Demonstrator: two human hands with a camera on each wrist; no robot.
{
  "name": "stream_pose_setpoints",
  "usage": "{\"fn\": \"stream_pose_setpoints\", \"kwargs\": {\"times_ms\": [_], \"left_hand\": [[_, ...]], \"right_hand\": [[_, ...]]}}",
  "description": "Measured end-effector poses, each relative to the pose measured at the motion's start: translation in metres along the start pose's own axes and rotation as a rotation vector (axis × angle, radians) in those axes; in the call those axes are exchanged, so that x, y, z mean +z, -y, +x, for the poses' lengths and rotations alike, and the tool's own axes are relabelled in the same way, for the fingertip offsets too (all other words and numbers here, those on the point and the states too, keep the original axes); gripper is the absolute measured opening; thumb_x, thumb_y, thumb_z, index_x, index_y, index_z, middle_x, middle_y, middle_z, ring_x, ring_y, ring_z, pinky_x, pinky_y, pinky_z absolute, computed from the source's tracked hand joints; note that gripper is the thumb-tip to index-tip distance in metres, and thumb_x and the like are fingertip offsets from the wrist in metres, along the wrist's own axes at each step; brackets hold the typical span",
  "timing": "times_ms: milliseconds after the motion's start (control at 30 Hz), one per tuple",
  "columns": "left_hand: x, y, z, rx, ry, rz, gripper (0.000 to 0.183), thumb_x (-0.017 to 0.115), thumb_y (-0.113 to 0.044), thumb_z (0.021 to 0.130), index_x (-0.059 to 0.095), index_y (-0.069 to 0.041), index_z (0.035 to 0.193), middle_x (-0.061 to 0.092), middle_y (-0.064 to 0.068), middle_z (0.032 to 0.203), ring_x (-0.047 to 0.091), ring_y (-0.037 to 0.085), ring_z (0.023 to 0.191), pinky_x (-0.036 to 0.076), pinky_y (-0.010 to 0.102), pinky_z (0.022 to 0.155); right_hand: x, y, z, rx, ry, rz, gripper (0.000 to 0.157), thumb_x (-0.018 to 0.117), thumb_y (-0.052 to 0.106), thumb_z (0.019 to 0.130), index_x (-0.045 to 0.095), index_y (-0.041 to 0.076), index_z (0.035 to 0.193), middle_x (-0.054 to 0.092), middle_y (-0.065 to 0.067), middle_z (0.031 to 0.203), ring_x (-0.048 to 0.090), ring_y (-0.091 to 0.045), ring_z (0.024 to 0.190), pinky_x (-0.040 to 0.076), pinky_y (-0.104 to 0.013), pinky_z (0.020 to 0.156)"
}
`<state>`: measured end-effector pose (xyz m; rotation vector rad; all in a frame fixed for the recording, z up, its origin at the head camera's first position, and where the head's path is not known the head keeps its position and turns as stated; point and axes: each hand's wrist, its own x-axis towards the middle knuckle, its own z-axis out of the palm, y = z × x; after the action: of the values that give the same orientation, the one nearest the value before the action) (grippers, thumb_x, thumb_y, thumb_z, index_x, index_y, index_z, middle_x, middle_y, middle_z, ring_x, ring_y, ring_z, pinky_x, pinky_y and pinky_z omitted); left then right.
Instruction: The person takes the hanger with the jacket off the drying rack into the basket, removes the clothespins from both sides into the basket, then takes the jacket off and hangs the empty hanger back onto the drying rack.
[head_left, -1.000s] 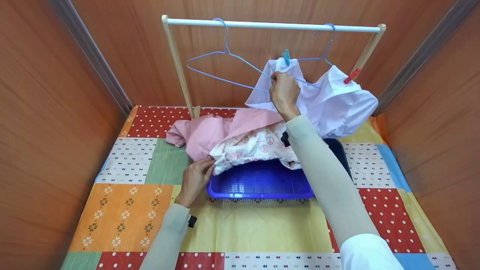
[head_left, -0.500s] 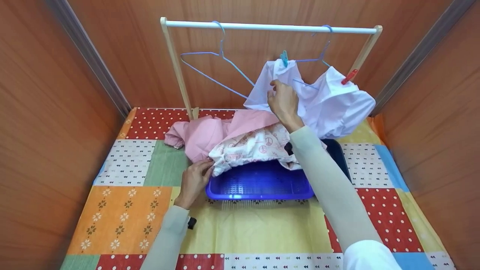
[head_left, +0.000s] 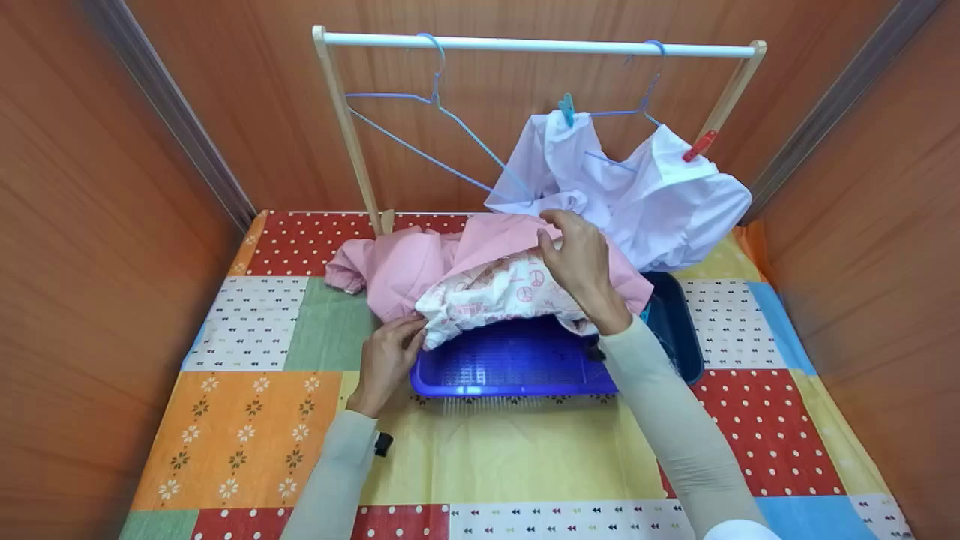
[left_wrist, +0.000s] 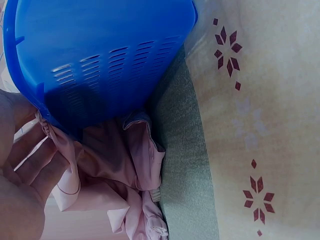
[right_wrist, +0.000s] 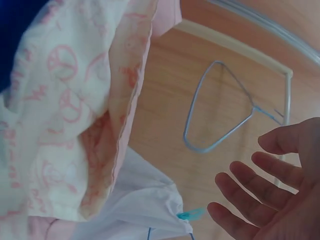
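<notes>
A pink garment with a white, pink-printed inner side (head_left: 502, 289) lies bunched over the blue plastic basket (head_left: 517, 390). My left hand (head_left: 386, 364) pinches its gathered edge at the basket's left end; in the left wrist view, fingers hold the pink cloth (left_wrist: 100, 165) beside the basket wall. My right hand (head_left: 581, 266) is over the garment's upper right part, fingers apart and loosely bent. The right wrist view shows that hand (right_wrist: 270, 185) with nothing in it. A bare blue hanger (head_left: 472, 139) hangs tilted from the white rod (head_left: 525, 45), left of the white garment.
A white garment (head_left: 660, 217) hangs at the right on a second blue hanger, with a teal clothespin (head_left: 566, 109) and a red clothespin (head_left: 700, 146). A dark bin (head_left: 679, 330) stands right of the basket. Wooden walls enclose the patchwork cloth (head_left: 255, 435).
My right hand has let go of the bare hanger and come down toward the garment. That hanger has swung to the left. My left hand stays at the garment's edge.
</notes>
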<state>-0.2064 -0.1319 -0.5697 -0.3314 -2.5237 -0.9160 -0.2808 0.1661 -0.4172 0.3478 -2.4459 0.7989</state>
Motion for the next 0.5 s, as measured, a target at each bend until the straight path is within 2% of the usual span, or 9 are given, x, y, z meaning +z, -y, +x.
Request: {"fn": "stream_pose_setpoints", "kwargs": {"times_ms": [200,500], "left_hand": [[0.001,-0.001,0.002,0.003,-0.017,-0.006,0.017,0.074,-0.014,0.087,0.078,-0.011,0.103,0.075,0.006,0.111,0.071,0.025,0.104,0.056,0.045,0.086],[0.002,0.001,0.0,0.009,-0.007,-0.007,0.019,0.075,-0.013,0.085,0.078,-0.01,0.104,0.075,0.008,0.11,0.071,0.027,0.103,0.056,0.046,0.086]], "right_hand": [[-0.013,-0.015,-0.026,-0.078,0.017,0.022,0.025,0.068,0.011,0.089,0.071,0.006,0.113,0.073,-0.009,0.11,0.069,-0.027,0.102,0.054,-0.044,0.087],[-0.03,-0.047,-0.058,-0.06,0.008,0.018,0.024,0.069,0.011,0.088,0.071,0.003,0.111,0.073,-0.013,0.108,0.069,-0.031,0.1,0.053,-0.047,0.085]]}}
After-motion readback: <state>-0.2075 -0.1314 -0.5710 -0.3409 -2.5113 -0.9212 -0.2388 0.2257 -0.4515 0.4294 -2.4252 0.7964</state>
